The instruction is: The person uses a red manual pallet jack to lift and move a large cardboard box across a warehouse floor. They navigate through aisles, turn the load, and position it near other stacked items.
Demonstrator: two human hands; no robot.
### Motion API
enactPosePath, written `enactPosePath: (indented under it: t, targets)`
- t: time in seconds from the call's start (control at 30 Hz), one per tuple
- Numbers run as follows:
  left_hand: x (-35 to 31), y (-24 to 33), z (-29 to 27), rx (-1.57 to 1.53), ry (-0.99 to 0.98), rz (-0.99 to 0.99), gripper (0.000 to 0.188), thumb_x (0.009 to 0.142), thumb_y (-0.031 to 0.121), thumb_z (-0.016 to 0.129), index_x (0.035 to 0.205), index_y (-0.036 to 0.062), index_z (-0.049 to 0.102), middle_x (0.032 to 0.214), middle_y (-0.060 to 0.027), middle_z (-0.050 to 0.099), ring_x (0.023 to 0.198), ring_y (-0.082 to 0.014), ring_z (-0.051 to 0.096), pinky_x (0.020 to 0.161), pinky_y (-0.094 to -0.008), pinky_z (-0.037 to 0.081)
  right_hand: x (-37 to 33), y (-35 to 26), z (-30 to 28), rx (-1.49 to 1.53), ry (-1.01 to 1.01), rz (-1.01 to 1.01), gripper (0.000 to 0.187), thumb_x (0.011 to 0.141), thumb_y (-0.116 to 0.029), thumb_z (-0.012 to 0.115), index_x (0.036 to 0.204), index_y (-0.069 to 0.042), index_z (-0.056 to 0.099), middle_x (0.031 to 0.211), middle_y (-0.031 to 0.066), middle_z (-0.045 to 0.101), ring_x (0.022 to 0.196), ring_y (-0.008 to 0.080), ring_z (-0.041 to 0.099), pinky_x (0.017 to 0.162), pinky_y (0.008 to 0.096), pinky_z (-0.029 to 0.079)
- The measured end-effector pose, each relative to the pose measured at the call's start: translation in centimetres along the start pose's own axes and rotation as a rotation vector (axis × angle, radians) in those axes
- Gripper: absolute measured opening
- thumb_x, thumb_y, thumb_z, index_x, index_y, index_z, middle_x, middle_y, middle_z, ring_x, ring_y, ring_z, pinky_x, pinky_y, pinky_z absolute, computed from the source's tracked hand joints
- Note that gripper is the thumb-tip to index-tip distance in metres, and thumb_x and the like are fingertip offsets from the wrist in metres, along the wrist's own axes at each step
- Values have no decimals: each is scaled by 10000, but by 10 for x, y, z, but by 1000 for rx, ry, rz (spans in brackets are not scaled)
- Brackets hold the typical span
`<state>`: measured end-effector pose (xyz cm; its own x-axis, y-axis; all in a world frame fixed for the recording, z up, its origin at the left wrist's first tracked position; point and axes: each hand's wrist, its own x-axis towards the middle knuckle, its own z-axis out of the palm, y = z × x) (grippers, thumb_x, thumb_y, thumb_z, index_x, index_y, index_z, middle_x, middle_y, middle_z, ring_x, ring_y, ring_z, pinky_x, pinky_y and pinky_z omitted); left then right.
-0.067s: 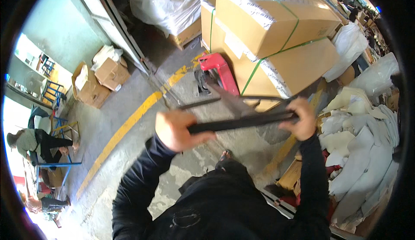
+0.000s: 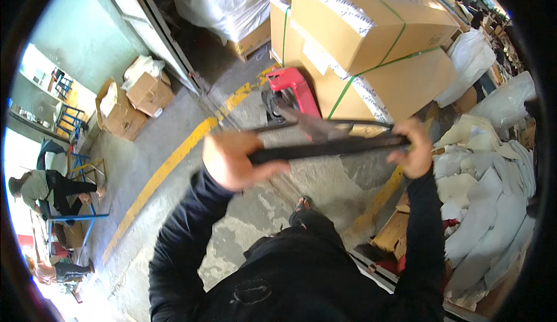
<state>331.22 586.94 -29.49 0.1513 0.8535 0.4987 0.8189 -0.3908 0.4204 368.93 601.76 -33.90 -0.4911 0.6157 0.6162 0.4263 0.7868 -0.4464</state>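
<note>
Two cartons [image 2: 371, 46]: stacked, bound with green straps [image 2: 341, 97], standing directly ahead and filling the space just beyond the jack [image 2: 300, 90].
Scraps [image 2: 481, 212]: pale sheets heaped at the right, just beside the right forearm; pale bags [image 2: 467, 67] lie behind them, near the cartons.
Cardboard [image 2: 387, 232]: low at the right, between the legs and the scraps.
Bundle [image 2: 223, 3]: wrapped in whitish plastic, atop a brown box [image 2: 253, 40], left of the cartons.
Floor [image 2: 238, 229]: worn concrete, crossed by a yellow line [image 2: 159, 177] at the left.
Co-worker [image 2: 52, 188]: at the far left, well apart, beside a blue stand [image 2: 87, 217].
Handle [image 2: 331, 149]: a black bar held level in front of the body, spanning both hands; its shaft [image 2: 316, 127] runs forward to the red jack.
Left hand [image 2: 232, 159]: curled around the handle's left end, thumb along the near side; somewhat blurred.
Right hand [image 2: 413, 148]: wrapped around the handle's right end, fingers bent over it.
Tan boxes [image 2: 125, 122]: a pair by the wall, flaps up; whitish material shows in the nearer one and covers the top of the other.
</note>
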Motion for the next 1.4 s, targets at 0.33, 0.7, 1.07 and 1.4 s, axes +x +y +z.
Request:
enactPosePath:
  t: [0.33,0.7,1.07,1.4]
  targets:
    - [225,-169,-7,215,828,-292,311,714,214,817,895,-3,688,752,-232,671,719,-378,684,654,-423,528,321,148,38,-326,214,339,768,943,-694,320,1050,-45,718,964,255,692,991,496,601,883,498,468]
    - [330,-300,-10,-124,1005,-539,87,834,63,756,870,16,692,498,9,476,344,-105,405,314,-288,319,432,205,115,-166,481,-27,633,974,-512,500,645,6,659,574,189,609,553,363,602,571,467,454]
    - [336,-271,1,51,854,-463,101,860,68,728,839,-8,665,528,-35,524,339,-140,447,315,-309,341,441,218,110,-365,479,87,714,924,-658,454,797,-13,734,650,162,669,729,324,679,733,392,501]
    - [362,-274,7,250,862,-112,202,793,124,763,935,-13,723,609,-129,635,473,-197,587,492,-357,472,434,233,95,-531,531,205,739,937,-654,400,780,-28,760,651,167,686,742,349,699,755,416,521]
